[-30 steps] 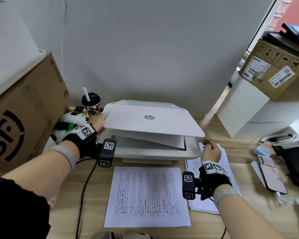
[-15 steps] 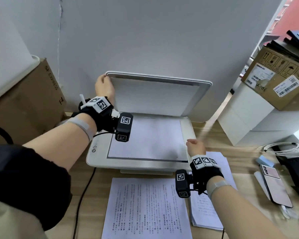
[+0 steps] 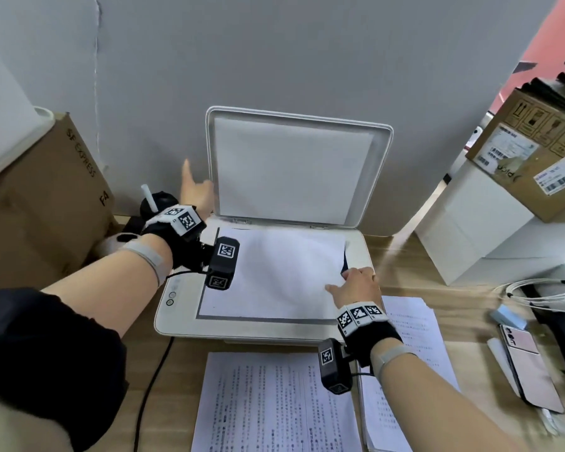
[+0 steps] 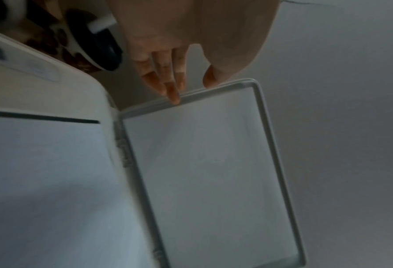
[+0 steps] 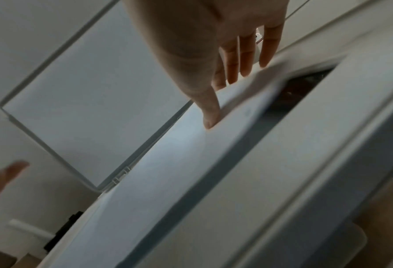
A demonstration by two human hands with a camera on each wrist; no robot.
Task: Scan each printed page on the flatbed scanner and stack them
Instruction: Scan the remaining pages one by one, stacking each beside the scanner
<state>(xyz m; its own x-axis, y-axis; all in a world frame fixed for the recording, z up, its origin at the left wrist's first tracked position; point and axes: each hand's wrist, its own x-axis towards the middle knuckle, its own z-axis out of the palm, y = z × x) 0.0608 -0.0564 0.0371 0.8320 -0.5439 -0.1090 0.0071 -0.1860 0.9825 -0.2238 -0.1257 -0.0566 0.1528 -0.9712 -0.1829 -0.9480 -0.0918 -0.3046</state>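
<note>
I am lifting the scanned page (image 3: 271,275) off the glass of the flatbed scanner (image 3: 177,318), which is sitting toward the desk's back edge with its lid (image 3: 291,171) standing open against the wall. My right hand (image 3: 356,285) is pinching the sheet at its right edge, thumb on top and fingers tucked under, and that corner is curling up clear of the glass. My left hand (image 3: 196,190) is hovering just beside the lid's left rim with fingers spread and relaxed, gripping nothing; in the wrist view the fingertips (image 4: 174,98) look to be at the rim, though I cannot tell if they are touching. I am judging it best to peel the sheet slowly from that edge and carry it flat to the printed stack (image 3: 415,347) at the scanner's front right.
</note>
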